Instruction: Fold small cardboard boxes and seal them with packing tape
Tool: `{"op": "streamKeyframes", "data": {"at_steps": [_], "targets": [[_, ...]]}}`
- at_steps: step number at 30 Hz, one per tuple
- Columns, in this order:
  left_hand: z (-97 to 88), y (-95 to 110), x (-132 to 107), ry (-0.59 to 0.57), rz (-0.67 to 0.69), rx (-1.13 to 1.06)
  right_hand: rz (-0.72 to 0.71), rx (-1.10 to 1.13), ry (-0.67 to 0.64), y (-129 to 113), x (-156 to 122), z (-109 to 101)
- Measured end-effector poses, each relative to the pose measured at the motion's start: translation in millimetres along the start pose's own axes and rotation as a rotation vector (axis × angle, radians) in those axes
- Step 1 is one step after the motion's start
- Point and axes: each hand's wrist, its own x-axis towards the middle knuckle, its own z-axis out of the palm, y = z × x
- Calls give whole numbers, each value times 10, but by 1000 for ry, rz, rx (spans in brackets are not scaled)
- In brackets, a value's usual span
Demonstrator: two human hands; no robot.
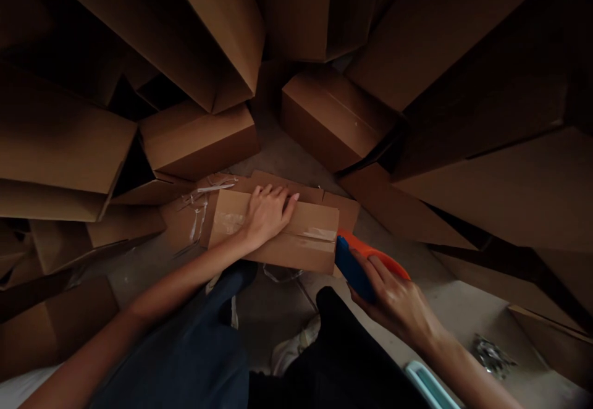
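Firmly, the right hand (393,304) curled its fingers (370,267) around the blue grip of an orange-and-blue tape dispenser (359,267), held at 3 o'clock from a taped cardboard carton (296,242) and just beside its edge. The left hand (267,216) pressed on that carton, fingers slightly apart and flat on the board. Flattened cardboard (343,206) and torn tape strips (197,210) lay under and beyond it. Crumpled foil (491,356) sat on the concrete floor (445,298) at 4 o'clock, while stacked brown cartons (333,118) rose from 9 round to 3 o'clock.
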Motion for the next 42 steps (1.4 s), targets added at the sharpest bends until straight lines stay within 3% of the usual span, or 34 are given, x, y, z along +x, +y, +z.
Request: {"op": "streamKeyframes", "data": {"at_steps": [3, 9, 15, 17, 19, 21, 23, 25, 27, 29, 30, 32, 35, 38, 42], "targets": [[11, -3, 5, -4, -2, 13, 29, 15, -49, -3, 86, 107], [-4, -20, 17, -13, -33, 9, 170, -21, -388, -24, 553, 390], [-12, -17, 23, -16, -38, 2, 321, -187, -110, -62, 616, 830], [-3, -14, 14, -8, -39, 5, 337, -166, -76, -113, 534, 1019], [9, -13, 3, 5, -45, 3, 316, -115, -124, -145, 460, 1135], [20, -13, -7, 16, -53, 5, 320, -61, -170, -127, 433, 1107], [25, -12, -16, 26, -58, 15, 406, -9, -118, -68, 485, 906], [22, -8, -26, 33, -55, 22, 532, 63, 86, -22, 638, 574], [12, -2, -37, 42, -45, 23, 579, 156, 385, -59, 881, 211], [-4, 5, -52, 58, -38, 19, 503, 196, 534, -204, 1175, -62], [-12, 8, -59, 63, -37, 16, 452, 200, 532, -304, 1321, -137], [-28, 12, -71, 61, -36, 5, 384, 185, 486, -510, 1571, -152], [-40, 11, -75, 39, -32, -8, 363, 162, 356, -703, 1783, 50], [-33, 3, -64, 25, -29, -4, 451, 158, 290, -725, 1827, 262], [-18, -20, -39, 29, -9, -48, 441, 127, 271, -683, 1815, 329]]}}
